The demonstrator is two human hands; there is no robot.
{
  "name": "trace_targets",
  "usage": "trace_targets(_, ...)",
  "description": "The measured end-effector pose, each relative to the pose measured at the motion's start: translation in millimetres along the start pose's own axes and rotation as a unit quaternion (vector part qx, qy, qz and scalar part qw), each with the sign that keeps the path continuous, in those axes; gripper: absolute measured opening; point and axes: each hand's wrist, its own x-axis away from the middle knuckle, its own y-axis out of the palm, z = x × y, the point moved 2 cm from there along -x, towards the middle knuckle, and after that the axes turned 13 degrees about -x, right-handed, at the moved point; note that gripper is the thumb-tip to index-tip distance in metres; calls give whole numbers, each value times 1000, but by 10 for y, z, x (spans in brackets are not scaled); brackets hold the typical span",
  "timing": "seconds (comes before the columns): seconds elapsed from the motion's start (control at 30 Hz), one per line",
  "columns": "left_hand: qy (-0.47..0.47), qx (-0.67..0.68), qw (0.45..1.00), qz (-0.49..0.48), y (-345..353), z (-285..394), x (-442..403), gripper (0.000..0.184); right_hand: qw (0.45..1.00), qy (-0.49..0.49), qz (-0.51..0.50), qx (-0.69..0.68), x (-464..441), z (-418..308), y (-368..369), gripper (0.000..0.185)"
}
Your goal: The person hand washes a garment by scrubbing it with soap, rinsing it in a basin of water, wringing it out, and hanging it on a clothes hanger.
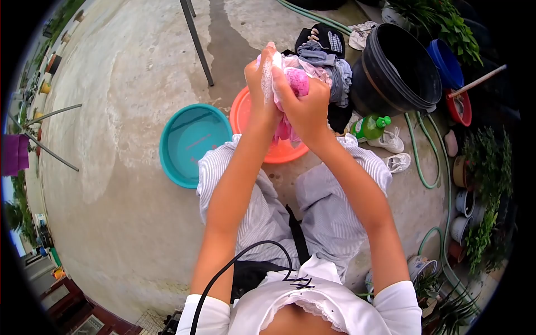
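A wet pink cloth [296, 82] with white suds is bunched between my two hands, above an orange-red basin [240, 113]. My left hand [262, 84] is closed on the cloth from the left, with foam along its side. From the right, my right hand [309, 106] grips the same cloth, fingers wrapped round it. Part of the cloth hangs below the hands over the basin. A teal basin [195, 144] holding clear water stands to the left. Behind my hands lies a pile of grey, pink and black clothes [329, 64].
A green bottle [369, 128] and white shoes [391, 140] stand right of my knee. Farther right are a large black bucket [391, 72], a blue basin [445, 62], a red container [459, 107], a green hose [432, 151] and potted plants. Metal legs [196, 42] rise behind.
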Motion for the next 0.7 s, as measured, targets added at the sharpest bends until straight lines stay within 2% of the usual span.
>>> trace_targets(0.03,7,16,999,-34,-112,-60,-69,24,993,-88,-45,57,58,6,33,36)
trace_targets(0.1,5,99,988,-116,-169,-240,-133,26,997,-58,-40,33,-14,77,11,37)
trace_targets(0.13,24,64,996,-61,-21,-224,-49,27,998,-44,-37,21,-71,119,-11,38)
trace_targets(0.17,42,29,999,-7,71,-171,42,29,1000,10,-13,-4,-140,143,-58,39)
trace_targets(0.2,5,13,1000,-7,109,-107,137,27,998,63,10,-30,-227,147,-119,39)
trace_targets(0.23,-31,34,998,41,228,-55,182,25,991,116,34,-56,-299,181,-177,39)
trace_targets(0.27,-12,-3,999,53,253,-83,191,25,986,147,38,-72,-341,257,-221,39)
trace_targets(0.3,6,-40,997,64,263,-96,196,24,986,139,47,-76,-332,306,-214,39)
trace_targets(0.33,-30,-46,996,63,232,-81,191,24,987,131,57,-78,-301,349,-200,39)
trace_targets(0.4,-18,-18,999,31,163,-46,159,23,989,124,60,-56,-251,277,-165,38)
trace_targets(0.47,24,21,999,8,65,-74,50,23,998,50,24,-1,-145,150,-82,36)
trace_targets(0.5,-45,52,997,24,44,-24,11,26,1000,9,-2,4,-81,59,-23,35)
trace_targets(0.53,-45,59,997,3,-37,-74,-73,27,994,-56,-43,80,9,40,16,35)
trace_targets(0.63,-15,55,998,-12,-79,-143,-77,24,986,-117,-50,107,-8,39,31,35)
trace_targets(0.7,9,24,1000,5,-3,-130,3,22,996,-38,-3,78,-113,112,-32,36)
